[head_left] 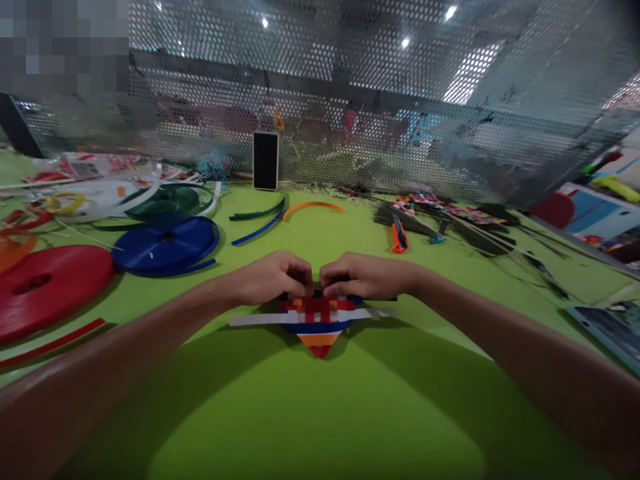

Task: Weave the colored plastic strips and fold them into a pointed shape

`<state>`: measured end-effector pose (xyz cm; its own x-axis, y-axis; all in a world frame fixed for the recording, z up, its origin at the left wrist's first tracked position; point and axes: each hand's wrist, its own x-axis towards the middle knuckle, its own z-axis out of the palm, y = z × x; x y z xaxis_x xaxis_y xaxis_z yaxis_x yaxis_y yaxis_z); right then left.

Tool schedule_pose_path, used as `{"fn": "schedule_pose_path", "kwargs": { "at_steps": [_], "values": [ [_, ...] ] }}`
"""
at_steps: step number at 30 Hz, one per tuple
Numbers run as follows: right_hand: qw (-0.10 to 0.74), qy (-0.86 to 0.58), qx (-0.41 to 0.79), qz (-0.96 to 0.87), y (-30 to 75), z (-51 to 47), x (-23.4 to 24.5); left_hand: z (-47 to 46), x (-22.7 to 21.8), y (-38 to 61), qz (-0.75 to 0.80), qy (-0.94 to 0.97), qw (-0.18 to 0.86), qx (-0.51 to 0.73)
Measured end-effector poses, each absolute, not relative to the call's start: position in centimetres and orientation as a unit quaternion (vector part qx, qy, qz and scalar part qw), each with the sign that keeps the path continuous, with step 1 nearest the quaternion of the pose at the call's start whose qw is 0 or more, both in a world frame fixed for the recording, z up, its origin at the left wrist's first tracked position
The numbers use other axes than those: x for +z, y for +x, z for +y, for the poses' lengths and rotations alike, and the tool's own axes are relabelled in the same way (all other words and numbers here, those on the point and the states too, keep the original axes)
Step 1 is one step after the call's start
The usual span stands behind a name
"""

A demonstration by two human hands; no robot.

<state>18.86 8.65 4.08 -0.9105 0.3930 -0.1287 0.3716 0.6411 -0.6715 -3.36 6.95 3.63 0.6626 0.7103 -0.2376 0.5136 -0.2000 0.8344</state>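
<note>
A small woven piece (319, 327) of red, orange, blue and white strips lies on the green table (310, 407), its point toward me. A white strip (253, 319) sticks out of it to the left and right. My left hand (273, 277) and my right hand (363, 275) rest side by side on its far edge. Both hands have their fingers curled and pinched down on the strips there. The fingertips hide the top of the weave.
Left of the hands lie a red strip roll (47, 287), a blue roll (165, 245) and a green roll (167, 200). An orange cutter (399, 236) lies beyond the right hand. A phone (265, 160) leans on the perforated metal screen (450, 100). Loose strips and sticks litter the back.
</note>
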Motion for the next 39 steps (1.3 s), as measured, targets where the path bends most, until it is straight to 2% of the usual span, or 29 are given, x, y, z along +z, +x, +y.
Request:
{"fn": "schedule_pose_path", "kwargs": {
  "at_steps": [8, 17, 26, 33, 39],
  "values": [
    [0.017, -0.233, 0.369, -0.900, 18.3, 9.1, 3.3, 7.3, 3.6, -3.9, 0.410, 0.810, 0.415, 0.055],
    [0.044, -0.226, 0.396, -0.889, 18.5, 9.1, 2.6, 7.3, 3.5, -4.0, 0.372, 0.850, 0.368, 0.063],
    [0.082, -0.232, 0.441, -0.863, 18.1, 9.4, 1.4, 7.7, 2.5, -4.5, 0.365, 0.834, 0.405, 0.086],
    [0.083, -0.256, 0.448, -0.853, 17.5, 9.4, 0.9, 7.9, 2.1, -4.4, 0.355, 0.846, 0.387, 0.094],
    [0.093, -0.284, 0.414, -0.860, 17.1, 9.1, 0.3, 8.1, 1.9, -4.6, 0.372, 0.850, 0.370, 0.054]
  ]
}}
